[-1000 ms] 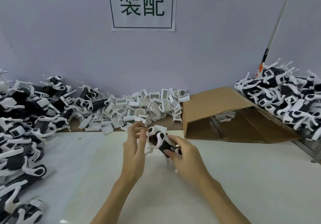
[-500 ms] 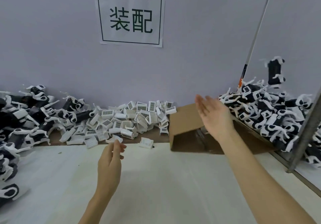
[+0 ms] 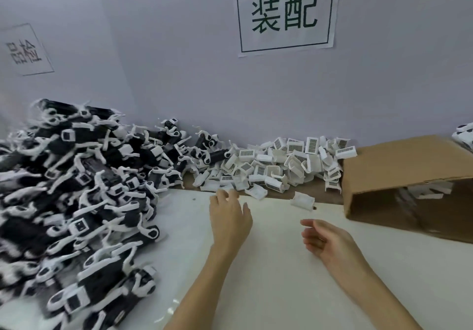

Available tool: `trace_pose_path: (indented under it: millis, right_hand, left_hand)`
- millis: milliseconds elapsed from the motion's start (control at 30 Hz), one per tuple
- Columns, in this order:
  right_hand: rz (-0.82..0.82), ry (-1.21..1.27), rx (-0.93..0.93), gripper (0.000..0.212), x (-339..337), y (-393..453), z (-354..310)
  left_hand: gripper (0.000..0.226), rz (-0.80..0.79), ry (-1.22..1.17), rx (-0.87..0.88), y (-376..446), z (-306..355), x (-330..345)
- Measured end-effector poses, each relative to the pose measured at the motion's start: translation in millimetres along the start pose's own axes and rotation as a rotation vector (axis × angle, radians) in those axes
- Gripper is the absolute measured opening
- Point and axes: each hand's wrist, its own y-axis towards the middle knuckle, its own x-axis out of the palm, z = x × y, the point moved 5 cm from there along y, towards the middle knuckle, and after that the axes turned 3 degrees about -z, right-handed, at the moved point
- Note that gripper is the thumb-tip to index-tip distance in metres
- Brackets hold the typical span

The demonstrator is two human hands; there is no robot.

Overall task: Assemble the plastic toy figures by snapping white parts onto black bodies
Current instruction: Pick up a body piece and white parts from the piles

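Note:
A big heap of black toy bodies (image 3: 76,201) with white limbs fills the left side of the table. Loose white parts with barcode labels (image 3: 276,168) lie piled along the back wall. My left hand (image 3: 229,217) hovers over the white mat, fingers stretched toward the near edge of that white pile, holding nothing. My right hand (image 3: 326,240) hangs over the mat further right, fingers loosely curled and empty. One single white part (image 3: 302,200) lies on the mat's far edge between the hands and the box.
A brown cardboard box (image 3: 399,160) lies on its side at the right, opening toward me, with white pieces inside. A few finished figures (image 3: 464,131) show at the far right edge. The white mat (image 3: 268,278) covers the table; paper signs hang on the wall.
A second ago both hands held an assembled figure; it then flew onto the right pile. My right hand has come back to the mat, my left has reached forward, and the view has swung left.

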Motion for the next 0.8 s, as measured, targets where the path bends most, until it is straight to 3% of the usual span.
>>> trace_pose_path:
  millis: [133, 200, 267, 367, 567, 800]
  right_hand:
    - [-0.004, -0.014, 0.005, 0.028, 2.5, 4.5, 0.9]
    - [-0.020, -0.026, -0.001, 0.029, 4.4, 5.8, 1.7]
    - [-0.038, -0.039, -0.017, 0.030, 3.3, 6.5, 2.2]
    - [-0.050, -0.045, -0.013, 0.029, 2.9, 8.2, 3.4]
    - [-0.041, -0.026, 0.022, 0.027, 3.4, 9.5, 0.0]
    - [-0.032, -0.039, 0.021, 0.027, 3.1, 4.2, -0.1]
  left_hand:
    - [0.050, -0.132, 0.581, -0.149, 60.2, -51.9, -31.5]
    - [0.054, -0.175, 0.692, -0.257, 86.4, -89.5, -51.8]
    - [0.046, -0.202, 0.649, -0.367, 101.7, -127.7, -60.9]
    - [0.049, -0.291, 0.677, -0.386, 100.2, -153.7, -55.2]
    - [0.042, -0.344, 0.562, -0.408, 91.3, -147.4, -45.7]
    - [0.006, -0.295, 0.236, -0.309, 77.4, -123.5, -46.2]
